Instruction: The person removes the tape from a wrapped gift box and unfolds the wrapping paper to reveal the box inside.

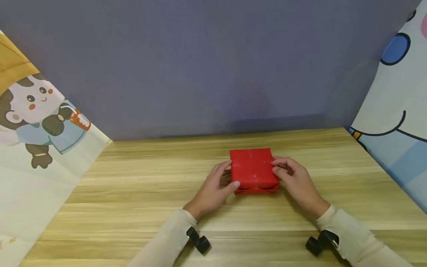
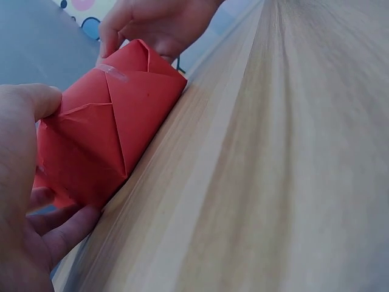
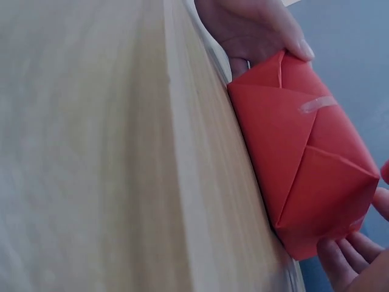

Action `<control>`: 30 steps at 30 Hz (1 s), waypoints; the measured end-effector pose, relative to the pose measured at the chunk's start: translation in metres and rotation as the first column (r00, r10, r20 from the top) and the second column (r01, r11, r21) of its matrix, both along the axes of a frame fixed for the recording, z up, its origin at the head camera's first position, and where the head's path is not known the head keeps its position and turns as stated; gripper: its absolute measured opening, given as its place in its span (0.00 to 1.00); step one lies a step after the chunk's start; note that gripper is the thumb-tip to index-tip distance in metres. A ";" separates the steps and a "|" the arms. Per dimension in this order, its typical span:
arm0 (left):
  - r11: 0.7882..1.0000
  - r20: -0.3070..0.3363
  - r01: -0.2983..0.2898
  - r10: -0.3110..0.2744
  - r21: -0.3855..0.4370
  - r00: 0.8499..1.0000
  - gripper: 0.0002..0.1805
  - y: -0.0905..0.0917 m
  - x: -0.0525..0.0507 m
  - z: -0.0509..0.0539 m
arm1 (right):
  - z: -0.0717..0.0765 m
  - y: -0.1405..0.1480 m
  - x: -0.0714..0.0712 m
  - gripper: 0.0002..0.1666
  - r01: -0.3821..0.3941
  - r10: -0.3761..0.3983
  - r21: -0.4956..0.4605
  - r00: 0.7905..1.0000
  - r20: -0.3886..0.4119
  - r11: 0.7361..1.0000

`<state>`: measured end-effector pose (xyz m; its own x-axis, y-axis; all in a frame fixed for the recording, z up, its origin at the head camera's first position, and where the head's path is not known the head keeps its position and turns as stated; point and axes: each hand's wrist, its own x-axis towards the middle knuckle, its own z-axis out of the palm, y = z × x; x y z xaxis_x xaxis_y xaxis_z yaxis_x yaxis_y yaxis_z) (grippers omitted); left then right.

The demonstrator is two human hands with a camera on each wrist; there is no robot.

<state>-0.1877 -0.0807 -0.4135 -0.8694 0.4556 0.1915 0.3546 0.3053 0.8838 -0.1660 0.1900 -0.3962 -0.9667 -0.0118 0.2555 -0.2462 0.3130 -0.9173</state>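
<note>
A box wrapped in red paper [image 1: 253, 168] lies on the wooden table. Its near side shows folded flaps in both wrist views, with a strip of clear tape across the folds [image 2: 115, 73]. My left hand [image 1: 213, 189] holds the box's left side, thumb on the near top edge and fingers along the side, some reaching low near the table. My right hand [image 1: 298, 181] is at the right side, its fingertips touching the paper. In the right wrist view, fingers of the right hand [image 3: 358, 261] touch the lower corner of the red box [image 3: 285, 134].
The wood-grain table [image 1: 133, 193] runs back to a grey-blue wall [image 1: 200, 66]. Printed cartoon panels stand at the left [image 1: 43, 111] and right [image 1: 393, 92]. Small black devices are strapped at both wrists [image 1: 198, 241].
</note>
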 end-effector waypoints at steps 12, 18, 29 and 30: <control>1.000 -0.008 0.003 -0.004 -0.003 1.000 0.38 0.000 0.000 0.000 | 0.005 -0.003 0.002 0.12 -0.074 0.091 0.178 0.991 -0.095 0.981; 1.000 -0.016 0.001 -0.001 -0.015 1.000 0.38 -0.001 0.000 0.000 | 0.005 -0.005 0.000 0.13 -0.090 0.111 0.214 0.990 -0.087 0.973; 1.000 -0.015 0.012 -0.012 -0.001 1.000 0.38 -0.001 0.000 -0.001 | 0.017 -0.004 -0.006 0.13 -0.137 0.170 0.373 0.984 -0.055 0.918; 1.000 -0.013 0.017 -0.017 -0.001 1.000 0.38 -0.001 0.000 -0.001 | 0.018 -0.004 -0.007 0.13 -0.143 0.172 0.380 0.984 -0.043 0.914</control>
<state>-0.1879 -0.0815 -0.4145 -0.8590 0.4703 0.2024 0.3713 0.3000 0.8787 -0.1727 0.1862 -0.3783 -0.9230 -0.2709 0.2733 -0.3832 0.5808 -0.7182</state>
